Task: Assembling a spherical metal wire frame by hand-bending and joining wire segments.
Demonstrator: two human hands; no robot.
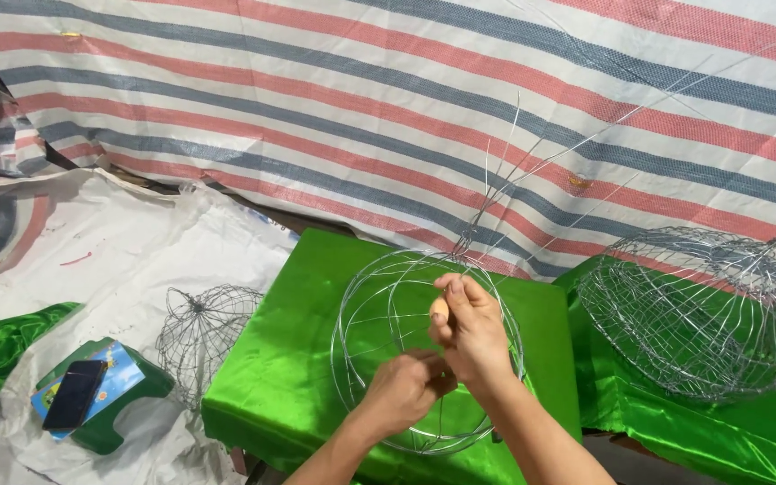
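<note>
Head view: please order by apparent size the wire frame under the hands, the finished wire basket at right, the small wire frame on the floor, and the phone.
1. finished wire basket
2. wire frame under the hands, nearly as large, so unsure
3. small wire frame on the floor
4. phone

Round wire frame (pixel 379 341) on green cloth

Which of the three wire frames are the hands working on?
The middle wire frame on the green cloth, under both hands; the others lie untouched far left and right.
</note>
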